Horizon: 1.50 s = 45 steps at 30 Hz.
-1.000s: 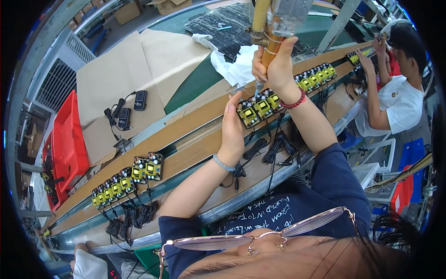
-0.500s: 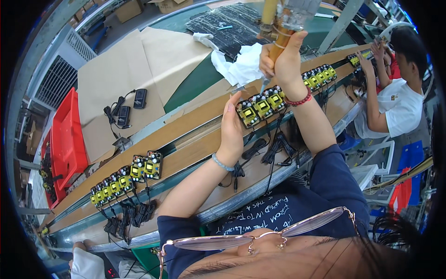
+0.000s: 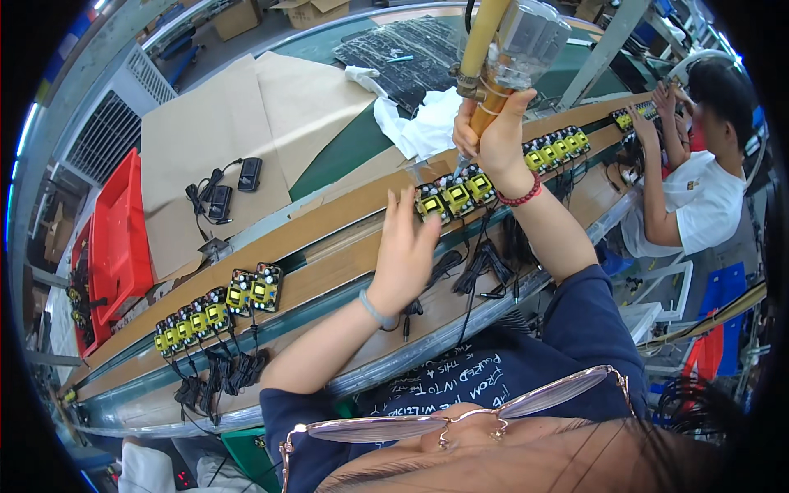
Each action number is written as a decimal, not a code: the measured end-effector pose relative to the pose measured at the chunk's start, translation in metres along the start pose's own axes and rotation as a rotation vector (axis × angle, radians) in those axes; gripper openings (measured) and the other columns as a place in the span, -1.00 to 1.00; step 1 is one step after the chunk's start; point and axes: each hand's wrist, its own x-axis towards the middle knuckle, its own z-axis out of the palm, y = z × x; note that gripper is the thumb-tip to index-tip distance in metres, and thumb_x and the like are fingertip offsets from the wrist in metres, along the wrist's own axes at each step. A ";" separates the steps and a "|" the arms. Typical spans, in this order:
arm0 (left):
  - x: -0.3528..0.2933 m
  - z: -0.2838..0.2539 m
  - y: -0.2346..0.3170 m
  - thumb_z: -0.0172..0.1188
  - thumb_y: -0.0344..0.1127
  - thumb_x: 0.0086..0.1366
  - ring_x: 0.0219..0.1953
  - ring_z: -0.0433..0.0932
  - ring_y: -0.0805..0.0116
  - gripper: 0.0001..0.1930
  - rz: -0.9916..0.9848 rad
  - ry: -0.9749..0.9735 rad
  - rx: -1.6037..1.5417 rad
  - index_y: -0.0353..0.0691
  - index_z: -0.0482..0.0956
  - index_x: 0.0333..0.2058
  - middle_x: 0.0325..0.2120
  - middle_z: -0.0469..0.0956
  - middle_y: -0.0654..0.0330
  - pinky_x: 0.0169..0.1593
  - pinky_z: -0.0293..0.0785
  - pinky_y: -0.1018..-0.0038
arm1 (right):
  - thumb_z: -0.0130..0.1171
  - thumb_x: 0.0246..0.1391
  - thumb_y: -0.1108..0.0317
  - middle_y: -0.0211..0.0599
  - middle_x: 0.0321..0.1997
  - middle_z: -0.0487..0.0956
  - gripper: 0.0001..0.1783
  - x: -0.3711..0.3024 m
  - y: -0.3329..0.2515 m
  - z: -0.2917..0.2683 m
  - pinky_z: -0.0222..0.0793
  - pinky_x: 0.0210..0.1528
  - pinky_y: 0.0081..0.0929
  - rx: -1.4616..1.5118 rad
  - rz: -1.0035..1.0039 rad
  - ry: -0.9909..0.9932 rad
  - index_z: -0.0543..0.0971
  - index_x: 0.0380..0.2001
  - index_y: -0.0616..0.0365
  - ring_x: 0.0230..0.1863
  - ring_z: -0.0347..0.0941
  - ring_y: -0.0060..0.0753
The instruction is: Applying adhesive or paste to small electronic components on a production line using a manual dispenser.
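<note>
The right hand (image 3: 493, 135) grips a hanging tool (image 3: 501, 57), its tip hidden; the open left hand (image 3: 404, 255) touches the yellow boards (image 3: 454, 195) at the frame's centre.

A red bin (image 3: 115, 246) beside cardboard sheets (image 3: 246, 140) bearing black adapters (image 3: 234, 185)

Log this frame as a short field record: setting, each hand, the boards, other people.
setting: long wooden conveyor rail on a bench
left hand: fingers spread, resting beside a circuit board group
right hand: gripping a hanging dispenser tool, tip down at the boards
other boards: row with yellow parts further left, black cables hanging below
nearby: red bin, white cloth
other people: co-worker at right
</note>
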 end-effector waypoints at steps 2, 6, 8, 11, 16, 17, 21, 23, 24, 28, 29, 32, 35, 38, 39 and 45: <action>-0.018 0.003 0.010 -0.05 -0.09 0.27 0.26 0.00 -0.23 -0.31 0.149 -0.112 0.618 -0.56 0.03 0.16 0.12 0.12 -0.41 0.27 -0.08 0.11 | -0.65 -0.17 -0.62 -0.49 -0.85 0.16 -0.03 0.001 0.004 -0.004 -0.01 -0.78 -0.64 -0.001 0.031 -0.003 0.31 -0.46 0.15 -0.87 0.03 -0.60; -0.026 0.015 0.006 -0.02 -0.04 0.24 0.25 -0.03 -0.30 -0.27 0.249 -0.081 0.783 -0.48 -0.01 0.20 0.12 0.09 -0.42 0.27 -0.13 0.07 | -0.68 -0.18 -0.62 -0.52 -0.86 0.16 0.08 0.010 -0.013 -0.002 -0.01 -0.78 -0.65 0.018 0.066 -0.040 0.36 -0.31 0.25 -0.87 0.03 -0.62; -0.023 0.019 0.005 -0.01 0.00 0.22 0.25 -0.03 -0.30 -0.23 0.294 -0.122 0.879 -0.47 -0.01 0.21 0.11 0.09 -0.46 0.26 -0.12 0.07 | -0.67 -0.18 -0.63 -0.53 -0.86 0.16 0.11 0.011 -0.024 0.002 0.02 -0.78 -0.65 0.044 0.050 -0.032 0.35 -0.23 0.30 -0.87 0.04 -0.63; -0.023 0.021 -0.005 0.02 0.04 0.19 0.24 0.03 -0.27 -0.22 0.376 -0.099 0.966 -0.40 0.05 0.21 0.10 0.13 -0.44 0.24 -0.05 0.08 | -0.67 -0.21 -0.64 -0.53 -0.87 0.15 0.10 0.008 -0.022 0.014 0.04 -0.78 -0.64 0.055 0.036 -0.018 0.34 -0.29 0.27 -0.87 0.04 -0.63; -0.022 0.017 -0.010 0.06 0.11 0.14 0.21 0.08 -0.28 -0.22 0.495 -0.099 1.007 -0.27 0.13 0.22 0.07 0.16 -0.46 0.21 0.04 0.09 | -0.66 -0.28 -0.68 -0.54 -0.88 0.12 0.10 0.003 -0.002 0.030 0.00 -0.78 -0.65 0.120 0.100 -0.053 0.32 -0.28 0.23 -0.89 0.01 -0.61; -0.022 0.015 -0.011 0.05 0.13 0.14 0.21 0.08 -0.29 -0.21 0.504 -0.101 1.000 -0.28 0.13 0.22 0.06 0.15 -0.48 0.21 0.04 0.08 | -0.66 -0.29 -0.68 -0.54 -0.89 0.12 0.10 0.003 0.000 0.032 -0.02 -0.78 -0.65 0.117 0.108 -0.054 0.31 -0.28 0.21 -0.89 0.01 -0.61; -0.022 0.016 -0.013 0.04 0.14 0.15 0.20 0.09 -0.30 -0.21 0.502 -0.092 0.963 -0.29 0.13 0.21 0.06 0.15 -0.48 0.21 0.04 0.08 | -0.67 -0.30 -0.69 -0.53 -0.88 0.11 0.07 -0.001 0.003 0.036 -0.02 -0.77 -0.61 0.070 0.119 -0.020 0.30 -0.34 0.16 -0.88 0.01 -0.60; -0.022 0.016 -0.013 0.03 0.16 0.15 0.20 0.10 -0.30 -0.20 0.511 -0.087 0.966 -0.32 0.13 0.21 0.06 0.16 -0.48 0.21 0.04 0.08 | -0.67 -0.30 -0.69 -0.53 -0.88 0.11 0.03 -0.001 0.005 0.038 -0.02 -0.77 -0.61 0.083 0.122 -0.015 0.29 -0.39 0.13 -0.88 0.00 -0.59; -0.022 0.016 -0.014 0.03 0.16 0.15 0.20 0.10 -0.30 -0.20 0.508 -0.087 0.962 -0.32 0.13 0.21 0.06 0.16 -0.48 0.21 0.04 0.08 | -0.67 -0.29 -0.69 -0.52 -0.87 0.11 0.00 0.000 0.007 0.039 -0.01 -0.77 -0.60 0.105 0.126 -0.015 0.27 -0.44 0.10 -0.88 0.00 -0.58; -0.022 0.015 -0.015 0.03 0.17 0.15 0.19 0.11 -0.30 -0.19 0.507 -0.076 0.968 -0.35 0.13 0.20 0.05 0.17 -0.48 0.21 0.04 0.08 | -0.67 -0.28 -0.68 -0.51 -0.86 0.11 -0.06 0.002 0.008 0.039 0.00 -0.75 -0.57 0.097 0.113 -0.019 0.23 -0.53 0.05 -0.87 -0.01 -0.57; -0.022 0.015 -0.015 0.02 0.17 0.15 0.19 0.11 -0.30 -0.19 0.507 -0.079 0.966 -0.35 0.13 0.20 0.05 0.17 -0.48 0.21 0.04 0.08 | -0.67 -0.28 -0.68 -0.51 -0.86 0.11 -0.06 0.002 0.008 0.038 0.00 -0.75 -0.57 0.097 0.116 -0.022 0.23 -0.53 0.05 -0.87 -0.01 -0.57; -0.022 0.016 -0.013 0.02 0.17 0.16 0.19 0.11 -0.30 -0.19 0.525 -0.082 0.954 -0.35 0.13 0.20 0.05 0.17 -0.49 0.21 0.04 0.08 | -0.67 -0.28 -0.68 -0.51 -0.85 0.12 -0.06 0.001 0.005 0.035 0.00 -0.75 -0.57 0.103 0.114 -0.017 0.23 -0.54 0.04 -0.87 -0.01 -0.57; -0.021 0.016 -0.013 0.01 0.18 0.16 0.19 0.11 -0.31 -0.19 0.525 -0.083 0.951 -0.35 0.14 0.20 0.05 0.17 -0.49 0.20 0.04 0.08 | -0.67 -0.28 -0.68 -0.51 -0.85 0.12 -0.05 0.002 0.005 0.034 0.00 -0.76 -0.57 0.102 0.119 0.003 0.24 -0.54 0.04 -0.86 -0.01 -0.57; -0.021 0.015 -0.015 0.01 0.18 0.16 0.19 0.10 -0.31 -0.19 0.522 -0.079 0.950 -0.36 0.14 0.20 0.05 0.16 -0.49 0.21 0.04 0.08 | -0.67 -0.28 -0.68 -0.51 -0.85 0.12 -0.05 0.004 0.005 0.036 -0.01 -0.76 -0.58 0.115 0.147 0.044 0.25 -0.53 0.04 -0.86 -0.01 -0.57; -0.021 0.015 -0.015 0.01 0.18 0.16 0.19 0.10 -0.31 -0.19 0.521 -0.079 0.949 -0.36 0.14 0.20 0.05 0.16 -0.49 0.21 0.04 0.08 | -0.66 -0.27 -0.68 -0.50 -0.85 0.12 -0.05 0.004 0.006 0.034 -0.02 -0.77 -0.58 0.114 0.144 0.033 0.26 -0.52 0.04 -0.86 -0.01 -0.57; -0.022 0.015 -0.014 0.01 0.17 0.16 0.19 0.10 -0.31 -0.20 0.520 -0.082 0.948 -0.35 0.14 0.19 0.06 0.15 -0.49 0.21 0.04 0.08 | -0.66 -0.26 -0.68 -0.50 -0.85 0.13 -0.03 0.005 0.005 0.033 -0.02 -0.78 -0.60 0.085 0.112 0.017 0.28 -0.48 0.07 -0.86 0.00 -0.59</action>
